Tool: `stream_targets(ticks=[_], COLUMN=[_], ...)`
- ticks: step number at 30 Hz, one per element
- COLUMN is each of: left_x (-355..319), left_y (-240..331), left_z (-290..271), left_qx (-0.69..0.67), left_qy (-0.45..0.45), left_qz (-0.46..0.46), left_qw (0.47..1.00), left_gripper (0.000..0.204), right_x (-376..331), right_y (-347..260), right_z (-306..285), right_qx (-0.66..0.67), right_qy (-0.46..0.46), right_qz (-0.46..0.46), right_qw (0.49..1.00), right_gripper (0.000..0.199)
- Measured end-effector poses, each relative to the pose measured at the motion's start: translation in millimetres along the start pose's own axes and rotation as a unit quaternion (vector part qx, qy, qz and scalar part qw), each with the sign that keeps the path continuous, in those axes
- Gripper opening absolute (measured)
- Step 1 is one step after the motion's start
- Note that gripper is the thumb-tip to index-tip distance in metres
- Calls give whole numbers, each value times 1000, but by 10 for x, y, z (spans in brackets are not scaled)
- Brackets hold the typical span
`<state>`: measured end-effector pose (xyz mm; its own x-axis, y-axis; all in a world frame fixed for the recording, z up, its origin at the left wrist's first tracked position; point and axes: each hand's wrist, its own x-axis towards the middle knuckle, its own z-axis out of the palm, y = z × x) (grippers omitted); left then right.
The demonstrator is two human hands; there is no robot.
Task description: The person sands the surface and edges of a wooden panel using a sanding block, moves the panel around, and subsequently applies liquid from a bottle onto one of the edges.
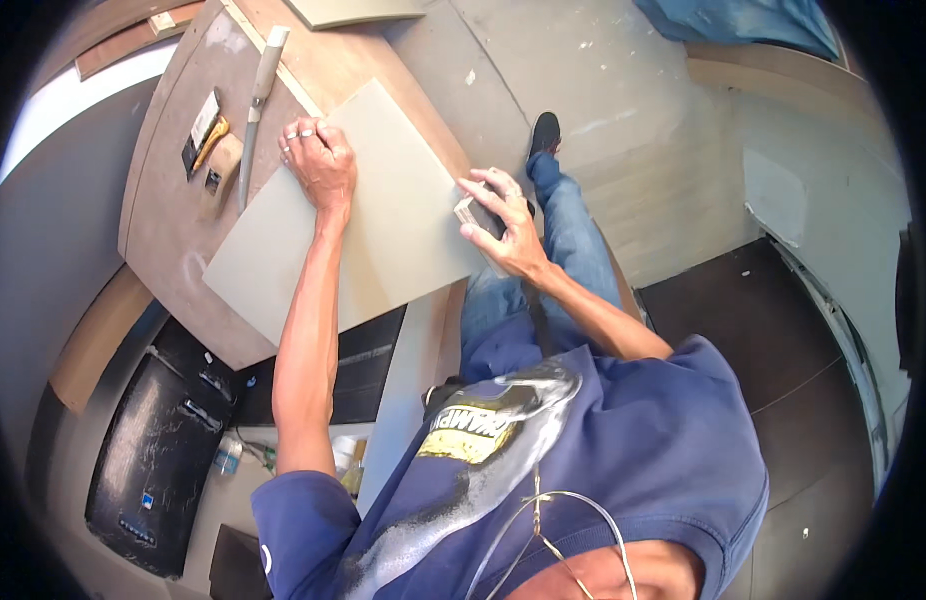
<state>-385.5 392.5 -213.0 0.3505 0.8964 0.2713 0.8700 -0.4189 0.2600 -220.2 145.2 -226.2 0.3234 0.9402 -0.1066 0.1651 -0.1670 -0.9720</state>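
A flat, pale grey-beige rectangular panel (398,215) lies at a slant across the wooden worktop, its near edge jutting past the worktop. My left hand (321,165) rests on the panel's far left edge, its fingers curled down over the rim. At the panel's right edge, my right hand (505,222) grips a small sanding block (480,216), dark on the side and pale at the end. Left of my left hand lies a long tool with a pale handle and narrow grey blade (257,115).
A black-and-white tool (201,130), a yellow-handled tool (212,140) and a roll of tan tape (221,172) lie on the worktop's (168,215) left side. Another pale panel (353,10) is at the far edge. A scuffed black case (153,450) stands lower left.
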Motion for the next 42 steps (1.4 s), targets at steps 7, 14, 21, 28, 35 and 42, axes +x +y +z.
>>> stream_targets(ticks=[7,14,21,28,35,42], left_x=[61,-32,54,736,-720,-419], left_y=[99,-41,-4,408,1568,836], left_z=[73,2,74,473,425,401], left_qx=[9,3,4,-77,-125,-125], left_qy=[-11,-1,-11,-27,-86,-59], left_qz=[48,18,93,142,466,341], left_qw=[999,1000,996,987,872,930], left_gripper=[16,19,25,31,32,27], right_x=[2579,460,-68,-673,-1584,-1343], right_y=[-196,-1,-64,-128,-46,-36], right_z=[462,154,-219,-823,-985,-1185], right_qx=[5,40,113,46,87,67], right_qy=[47,13,105,266,394,421], right_qz=[-165,-61,29,42,137,120], right_qw=[985,997,988,962,905,896], right_gripper=[57,59,57,58,58,55])
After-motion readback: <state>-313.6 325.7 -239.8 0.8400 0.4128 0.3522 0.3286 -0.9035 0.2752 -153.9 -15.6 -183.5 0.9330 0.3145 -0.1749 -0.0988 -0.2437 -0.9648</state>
